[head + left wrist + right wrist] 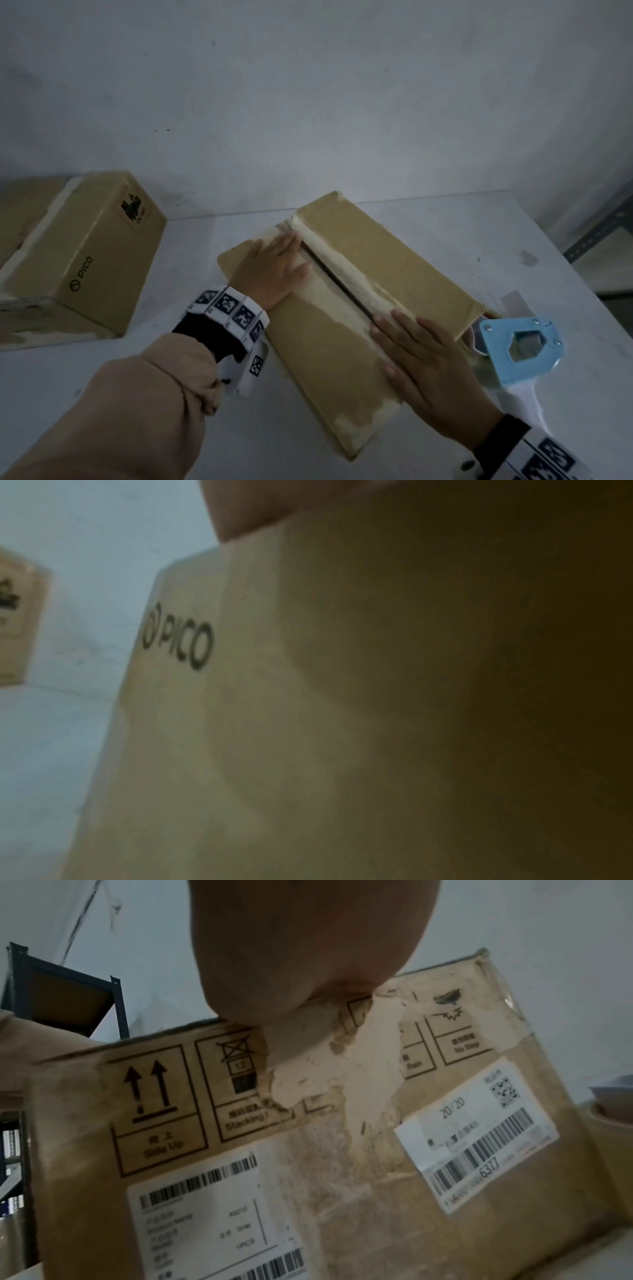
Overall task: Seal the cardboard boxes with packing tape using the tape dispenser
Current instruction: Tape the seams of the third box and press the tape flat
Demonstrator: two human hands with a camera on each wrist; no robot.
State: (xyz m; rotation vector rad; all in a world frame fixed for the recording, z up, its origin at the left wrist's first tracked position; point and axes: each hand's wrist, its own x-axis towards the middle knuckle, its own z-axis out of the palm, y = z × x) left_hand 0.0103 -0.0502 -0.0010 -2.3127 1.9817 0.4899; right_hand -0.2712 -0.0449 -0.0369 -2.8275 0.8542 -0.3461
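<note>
A long brown cardboard box [404, 270] lies across the white table, its two top flaps meeting at a dark seam edged with torn pale strips. My left hand [274, 267] lies flat on the left flap near the far end. My right hand [424, 363] lies flat on the right flap near the close end. Both hands press with straight fingers. The blue tape dispenser [520, 349] rests on the table right of the box, untouched. In the right wrist view the box's labelled end [308, 1150] fills the frame below my palm [308, 947]. The left wrist view shows the box's side [308, 696].
A second brown box [89, 260] marked PICO stands at the table's left, another behind it. A grey wall rises behind the table [513, 240]. A dark metal shelf [603, 233] stands beyond the table's right edge.
</note>
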